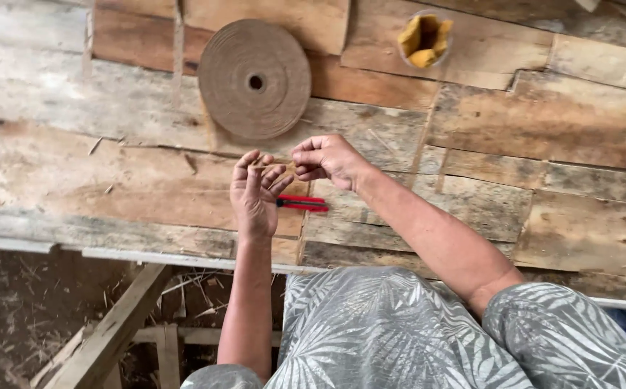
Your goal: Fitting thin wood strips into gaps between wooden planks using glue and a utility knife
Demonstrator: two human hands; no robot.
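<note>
a thin tan strip (278, 165) is pinched between the two hands above the rough plank table (558, 122), near its front edge. the left hand (255, 193) is raised with its fingers loosely curled around one end of the strip; the right hand (327, 158) is clenched on the other end. red-handled pliers (302, 204) are seen lying on the table just below the hands. a large flat coil of tan strip (255, 79) is laid toward the back edge, and a clear cup of yellow pieces (424, 37) is set farther right.
</note>
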